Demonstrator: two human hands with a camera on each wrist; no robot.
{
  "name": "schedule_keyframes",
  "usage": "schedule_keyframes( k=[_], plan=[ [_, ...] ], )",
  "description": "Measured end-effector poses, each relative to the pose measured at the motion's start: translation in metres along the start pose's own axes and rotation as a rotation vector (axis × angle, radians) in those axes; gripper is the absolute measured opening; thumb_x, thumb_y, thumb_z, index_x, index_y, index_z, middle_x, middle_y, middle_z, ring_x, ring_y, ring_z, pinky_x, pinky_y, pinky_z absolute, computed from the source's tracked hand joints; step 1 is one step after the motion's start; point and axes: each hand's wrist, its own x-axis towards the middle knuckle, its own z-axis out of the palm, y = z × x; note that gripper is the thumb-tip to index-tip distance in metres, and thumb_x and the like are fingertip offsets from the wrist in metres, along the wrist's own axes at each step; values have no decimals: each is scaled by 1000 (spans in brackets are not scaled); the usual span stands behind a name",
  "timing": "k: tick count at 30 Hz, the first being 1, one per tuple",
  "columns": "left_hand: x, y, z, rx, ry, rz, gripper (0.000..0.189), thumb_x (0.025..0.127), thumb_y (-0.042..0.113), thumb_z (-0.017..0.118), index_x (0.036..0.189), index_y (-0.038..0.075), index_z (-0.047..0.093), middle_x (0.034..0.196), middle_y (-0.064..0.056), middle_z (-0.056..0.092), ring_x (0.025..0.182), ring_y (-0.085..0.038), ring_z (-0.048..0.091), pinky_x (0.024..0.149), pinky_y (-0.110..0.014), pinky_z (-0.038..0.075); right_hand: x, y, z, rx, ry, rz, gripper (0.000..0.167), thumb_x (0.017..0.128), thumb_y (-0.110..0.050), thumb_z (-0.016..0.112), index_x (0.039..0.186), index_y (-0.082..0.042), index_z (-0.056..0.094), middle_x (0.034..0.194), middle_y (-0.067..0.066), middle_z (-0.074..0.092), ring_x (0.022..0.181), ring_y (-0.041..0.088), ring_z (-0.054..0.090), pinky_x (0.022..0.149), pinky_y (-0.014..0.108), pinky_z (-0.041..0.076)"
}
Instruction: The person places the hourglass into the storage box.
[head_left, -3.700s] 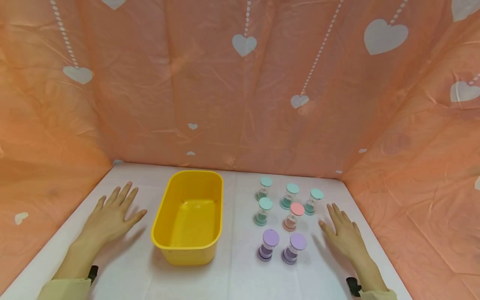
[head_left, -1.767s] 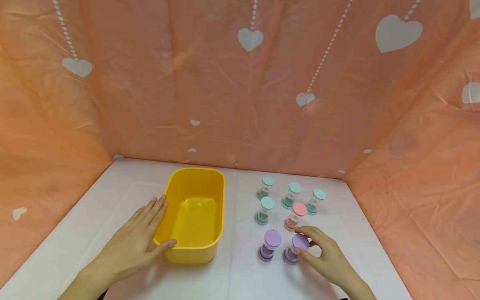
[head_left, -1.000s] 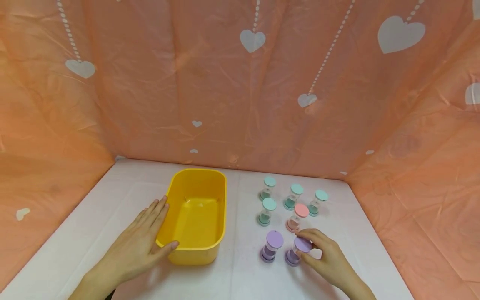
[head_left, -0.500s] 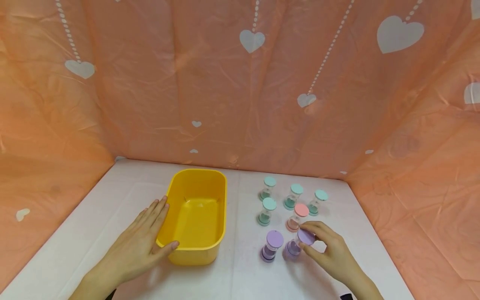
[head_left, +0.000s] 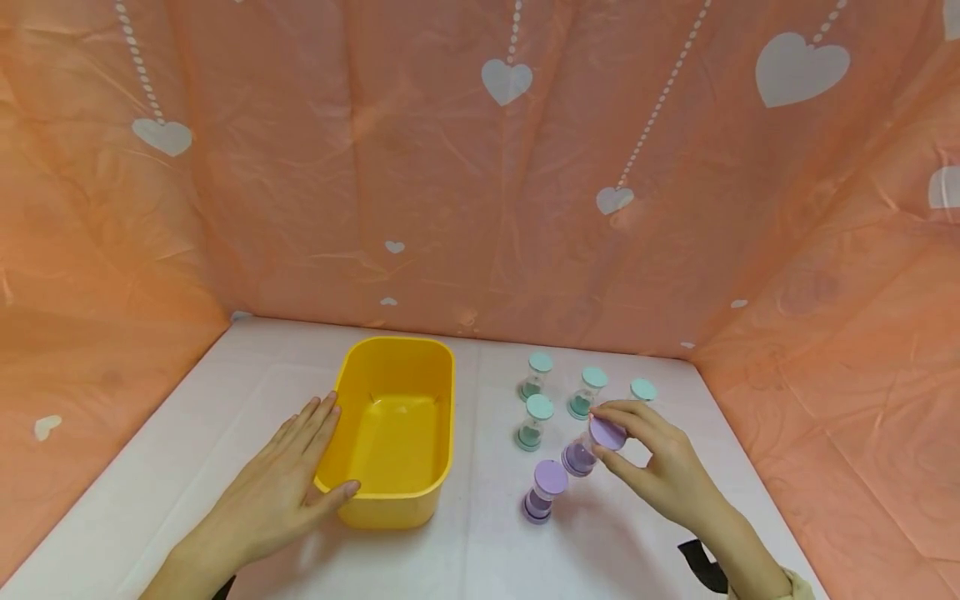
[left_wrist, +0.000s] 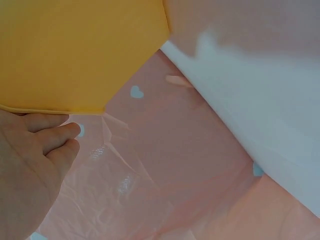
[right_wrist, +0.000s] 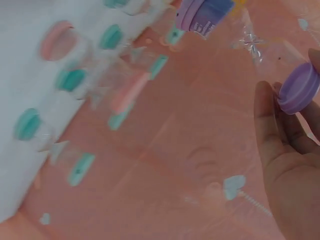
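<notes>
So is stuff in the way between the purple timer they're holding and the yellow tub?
Yes: the front mint timer stands roughly in line between the held purple timer and the yellow tub, and the other purple timer stands close to that path. The held one looks lifted, so it could probably pass over both.

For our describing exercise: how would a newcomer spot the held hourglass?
Find the yellow bin; right of it stand green-capped hourglasses. Beside them, the right hand grips a purple hourglass. Only this one is held; its purple twin stands untouched.
</notes>
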Motion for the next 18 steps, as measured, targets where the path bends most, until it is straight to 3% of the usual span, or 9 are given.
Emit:
schedule_keyframes(
  k=[9,14,16,18],
  plan=[
    [0,0,0,-13,8,11,96,96,57,67,160,-5,30,169,-21,26,154,-39,28,125,-18,-8,49,-15,8,35,-33,9,47,80,-1,86,125,-4,72,126,6,68,115,20,66,101,15,49],
    [1,0,0,-21,-10,-2,96,97,57,65,161,-5,29,169,-21,25,154,-40,27,124,-18,-9,74,-23,23,100,-50,-19,47,82,-2,85,127,-2,71,128,7,67,114,21,67,99,19,53],
    [1,0,-1,-24,-23,-10,96,98,58,64,161,-5,28,170,-20,23,155,-40,26,124,-18,-9,84,-25,32,127,-47,-42,43,88,-13,84,128,-3,70,127,8,67,111,20,68,97,21,55],
    [1,0,-1,-27,-31,-14,96,98,58,63,161,-5,28,171,-19,22,155,-40,26,124,-19,-10,95,-27,41,153,-38,-72,44,87,-11,85,127,-2,70,126,9,66,106,20,68,95,22,57]
  ],
)
